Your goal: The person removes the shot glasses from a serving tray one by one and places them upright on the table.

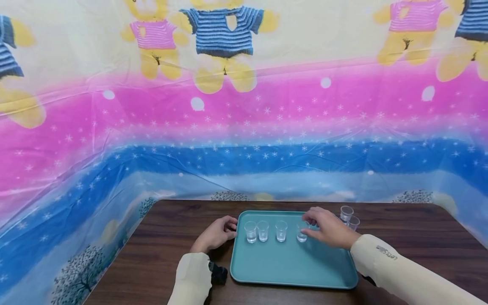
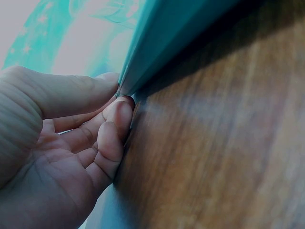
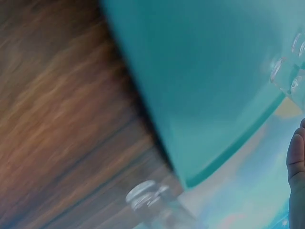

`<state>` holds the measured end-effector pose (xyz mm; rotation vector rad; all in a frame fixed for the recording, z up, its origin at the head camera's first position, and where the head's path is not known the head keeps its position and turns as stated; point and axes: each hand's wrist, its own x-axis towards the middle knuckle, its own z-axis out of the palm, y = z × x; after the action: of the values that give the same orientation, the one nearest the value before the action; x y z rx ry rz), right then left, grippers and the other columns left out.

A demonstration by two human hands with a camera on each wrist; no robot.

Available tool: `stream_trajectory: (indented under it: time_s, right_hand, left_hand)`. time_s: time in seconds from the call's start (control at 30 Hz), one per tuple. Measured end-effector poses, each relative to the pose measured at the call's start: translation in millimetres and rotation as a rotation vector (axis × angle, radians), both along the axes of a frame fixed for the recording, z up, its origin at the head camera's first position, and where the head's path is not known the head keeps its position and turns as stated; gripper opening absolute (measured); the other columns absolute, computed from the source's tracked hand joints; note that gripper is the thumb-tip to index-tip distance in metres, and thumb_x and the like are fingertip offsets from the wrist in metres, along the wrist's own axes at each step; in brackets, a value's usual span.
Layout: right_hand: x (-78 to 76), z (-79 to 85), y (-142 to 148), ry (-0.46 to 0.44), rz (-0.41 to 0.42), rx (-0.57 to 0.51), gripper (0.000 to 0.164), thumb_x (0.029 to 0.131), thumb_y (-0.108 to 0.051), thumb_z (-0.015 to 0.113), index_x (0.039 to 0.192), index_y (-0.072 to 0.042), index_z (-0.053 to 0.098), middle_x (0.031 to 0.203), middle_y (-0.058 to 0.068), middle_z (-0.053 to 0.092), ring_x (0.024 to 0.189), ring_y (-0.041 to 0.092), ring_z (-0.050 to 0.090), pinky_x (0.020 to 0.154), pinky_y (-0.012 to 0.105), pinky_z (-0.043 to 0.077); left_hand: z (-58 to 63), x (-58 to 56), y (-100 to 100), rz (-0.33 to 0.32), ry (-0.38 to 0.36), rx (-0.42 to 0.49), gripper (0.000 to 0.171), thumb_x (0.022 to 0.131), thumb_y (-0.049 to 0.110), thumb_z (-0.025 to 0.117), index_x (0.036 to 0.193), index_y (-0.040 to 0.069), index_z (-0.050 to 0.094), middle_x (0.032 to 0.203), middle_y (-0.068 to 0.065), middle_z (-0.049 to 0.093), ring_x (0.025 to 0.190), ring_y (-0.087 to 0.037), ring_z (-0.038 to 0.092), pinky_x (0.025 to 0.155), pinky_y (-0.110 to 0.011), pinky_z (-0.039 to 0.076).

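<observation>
A teal tray (image 1: 293,267) lies on the wooden table, with a row of small clear shot glasses near its far side. My left hand (image 1: 219,234) pinches the tray's left edge. In the left wrist view, the thumb (image 2: 90,90) presses the rim from above and the curled fingers (image 2: 116,114) lie against its underside. My right hand (image 1: 328,228) is at the rightmost shot glass (image 1: 301,237) on the tray, thumb in front and fingers behind its rim. That glass holds some clear liquid. Only a sliver of the right hand (image 3: 296,162) enters the right wrist view.
Left of that glass stand three more shot glasses, a middle one (image 1: 281,232) and a close pair (image 1: 263,231). Beyond the tray's right edge, further glasses (image 1: 346,215) stand on the table (image 1: 411,237), partly hidden by my right hand. A printed cloth (image 1: 289,156) hangs behind.
</observation>
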<state>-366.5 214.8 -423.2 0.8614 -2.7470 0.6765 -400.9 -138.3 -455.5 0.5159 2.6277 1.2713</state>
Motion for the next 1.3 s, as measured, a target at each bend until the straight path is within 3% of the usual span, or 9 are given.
stream_trajectory:
  time_s: [0.2, 0.43, 0.7, 0.97, 1.3]
  right_hand:
    - [4.3, 9.4, 22.0, -0.017, -0.018, 0.009, 0.025, 0.087, -0.026, 0.070, 0.108, -0.012, 0.065, 0.093, -0.004, 0.056, 0.083, 0.015, 0.055, 0.070, 0.031, 0.048]
    - [6.2, 14.9, 55.4, 0.035, -0.063, 0.045, 0.024, 0.085, -0.025, 0.072, 0.105, -0.013, 0.065, 0.088, -0.009, 0.054, 0.077, 0.013, 0.054, 0.064, 0.028, 0.046]
    - [13.4, 18.7, 91.0, 0.002, -0.123, 0.009, 0.030, 0.085, -0.028, 0.072, 0.106, -0.007, 0.066, 0.087, -0.006, 0.059, 0.074, 0.005, 0.054, 0.063, 0.027, 0.048]
    - [19.0, 12.0, 112.0, 0.058, -0.141, 0.034, 0.027, 0.081, -0.024, 0.076, 0.100, -0.006, 0.068, 0.080, -0.009, 0.057, 0.069, 0.003, 0.052, 0.060, 0.026, 0.046]
    - [26.1, -0.7, 123.4, 0.044, -0.200, 0.044, 0.026, 0.080, -0.020, 0.077, 0.099, -0.007, 0.068, 0.080, -0.007, 0.057, 0.068, 0.004, 0.052, 0.059, 0.026, 0.045]
  left_hand:
    - [-0.4, 0.2, 0.3, -0.010, 0.009, 0.004, 0.034, 0.092, 0.005, 0.061, 0.124, -0.001, 0.053, 0.105, -0.009, 0.057, 0.090, -0.021, 0.053, 0.078, -0.040, 0.044]
    - [-0.4, -0.9, -0.2, -0.011, 0.011, 0.004, 0.034, 0.092, 0.005, 0.061, 0.125, -0.001, 0.053, 0.106, -0.011, 0.057, 0.090, -0.021, 0.053, 0.079, -0.040, 0.045]
    - [0.1, -0.8, 0.4, -0.003, -0.006, 0.000, 0.034, 0.092, 0.005, 0.061, 0.125, -0.001, 0.053, 0.106, -0.010, 0.057, 0.092, -0.021, 0.053, 0.079, -0.040, 0.044]
    - [1.7, -0.9, 1.1, 0.002, -0.006, 0.002, 0.034, 0.092, 0.004, 0.061, 0.125, -0.001, 0.053, 0.105, -0.010, 0.057, 0.091, -0.022, 0.053, 0.079, -0.039, 0.045]
    - [0.6, -1.4, 1.3, 0.000, -0.006, 0.003, 0.035, 0.092, 0.005, 0.061, 0.125, -0.001, 0.053, 0.106, -0.010, 0.057, 0.091, -0.021, 0.053, 0.080, -0.040, 0.045]
